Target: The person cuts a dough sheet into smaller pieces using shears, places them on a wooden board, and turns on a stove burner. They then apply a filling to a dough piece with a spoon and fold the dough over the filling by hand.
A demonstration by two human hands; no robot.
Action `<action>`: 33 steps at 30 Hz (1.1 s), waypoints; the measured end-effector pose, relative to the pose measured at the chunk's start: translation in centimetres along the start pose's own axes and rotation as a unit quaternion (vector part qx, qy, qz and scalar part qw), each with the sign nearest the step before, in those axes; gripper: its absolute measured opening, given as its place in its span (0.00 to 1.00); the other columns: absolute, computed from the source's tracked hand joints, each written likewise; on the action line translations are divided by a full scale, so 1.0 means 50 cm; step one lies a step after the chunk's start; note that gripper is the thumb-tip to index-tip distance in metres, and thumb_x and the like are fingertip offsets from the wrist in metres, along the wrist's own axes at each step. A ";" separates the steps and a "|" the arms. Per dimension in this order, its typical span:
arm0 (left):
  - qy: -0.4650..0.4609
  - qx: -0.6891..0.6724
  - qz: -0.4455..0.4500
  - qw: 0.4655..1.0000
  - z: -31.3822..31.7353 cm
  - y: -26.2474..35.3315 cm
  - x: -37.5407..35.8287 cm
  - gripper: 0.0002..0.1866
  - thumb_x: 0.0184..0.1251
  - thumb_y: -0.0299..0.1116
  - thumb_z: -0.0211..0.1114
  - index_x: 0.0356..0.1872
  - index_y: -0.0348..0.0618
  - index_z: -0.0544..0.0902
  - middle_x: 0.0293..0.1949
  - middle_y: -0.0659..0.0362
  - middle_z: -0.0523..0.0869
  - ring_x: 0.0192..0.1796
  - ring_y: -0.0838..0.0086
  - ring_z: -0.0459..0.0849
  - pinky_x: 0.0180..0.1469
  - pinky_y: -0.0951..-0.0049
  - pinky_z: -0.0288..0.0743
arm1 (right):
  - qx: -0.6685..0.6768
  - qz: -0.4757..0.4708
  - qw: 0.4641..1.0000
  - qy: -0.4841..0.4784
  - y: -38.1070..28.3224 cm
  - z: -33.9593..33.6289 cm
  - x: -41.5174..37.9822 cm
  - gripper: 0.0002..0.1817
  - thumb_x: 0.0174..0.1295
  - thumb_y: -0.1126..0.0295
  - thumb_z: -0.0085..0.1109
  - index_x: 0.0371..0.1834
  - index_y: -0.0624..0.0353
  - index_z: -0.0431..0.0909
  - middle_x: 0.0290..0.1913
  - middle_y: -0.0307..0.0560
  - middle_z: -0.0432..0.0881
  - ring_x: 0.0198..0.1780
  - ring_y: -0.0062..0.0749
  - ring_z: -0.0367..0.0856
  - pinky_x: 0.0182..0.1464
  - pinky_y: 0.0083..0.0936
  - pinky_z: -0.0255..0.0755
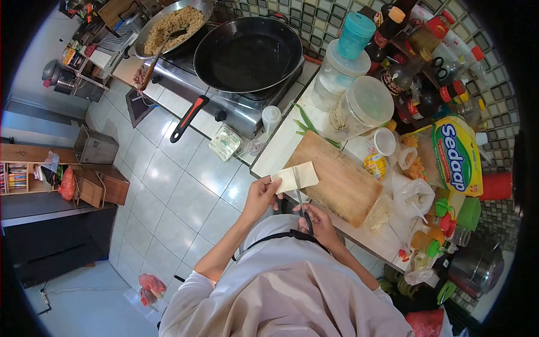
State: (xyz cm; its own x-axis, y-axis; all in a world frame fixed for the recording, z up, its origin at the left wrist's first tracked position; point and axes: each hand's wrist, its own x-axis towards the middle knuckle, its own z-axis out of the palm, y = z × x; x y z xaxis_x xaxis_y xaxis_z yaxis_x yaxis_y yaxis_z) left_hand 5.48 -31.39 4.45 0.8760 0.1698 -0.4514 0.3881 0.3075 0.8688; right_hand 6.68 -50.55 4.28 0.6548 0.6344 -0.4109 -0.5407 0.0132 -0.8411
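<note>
Pinch firmly with the left hand [264,194], gripping the left end of the pale sheet [286,181] between thumb and fingers; hold that end taut and level, fingertips well back from the cutting line; avoid tugging, for fear of a ragged edge; run the scissors [300,196] straight across the sheet, in 1 or 2 long closes rather than many small snips; steer with the right hand [320,221], curled round the black handles; work with the sheet's right part above the cutting board [342,182] on the counter [281,150], so as to catch any falling piece.

Hard to make out, from left to right: the top-left pan [140,45], trimmed by the upper edge of the view; the sheet's material, too plain to name; the second blade, not visible, probably beneath the sheet; the depth of any cut, impossible to tell; likewise any contact between sheet and board; the exact finger placement in the handles; the bottles [397,78] at upper right, overlapping and partly hidden; the plastic bag [414,196], too blurred inside to read.
</note>
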 end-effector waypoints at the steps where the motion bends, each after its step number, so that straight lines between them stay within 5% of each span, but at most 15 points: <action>1: -0.004 -0.002 0.000 1.000 0.000 0.000 0.000 0.15 0.66 0.38 0.52 0.35 0.32 0.76 0.19 0.62 0.76 0.14 0.85 0.68 0.14 0.84 0.66 | 0.005 0.000 1.000 0.002 0.001 0.000 0.001 0.14 0.55 0.73 0.59 0.44 0.62 0.71 0.21 0.29 0.68 0.22 0.09 0.64 0.24 0.09 0.58; 33: -0.013 0.021 -0.010 1.000 0.004 0.003 -0.006 0.14 0.66 0.37 0.52 0.33 0.33 0.77 0.17 0.63 0.74 0.13 0.85 0.68 0.15 0.84 0.66 | -0.162 -0.018 0.986 0.025 0.001 -0.006 0.007 0.14 0.51 0.75 0.61 0.41 0.62 0.72 0.19 0.27 0.63 0.21 0.09 0.59 0.22 0.11 0.52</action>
State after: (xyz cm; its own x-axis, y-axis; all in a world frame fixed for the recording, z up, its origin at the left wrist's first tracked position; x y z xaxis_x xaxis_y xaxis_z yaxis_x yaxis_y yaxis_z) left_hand 5.33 -31.59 4.77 0.8751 0.1395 -0.4633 0.4163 0.2710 0.8679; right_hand 7.03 -50.58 4.01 0.7004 0.5983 -0.3892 -0.3248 -0.2185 -0.9202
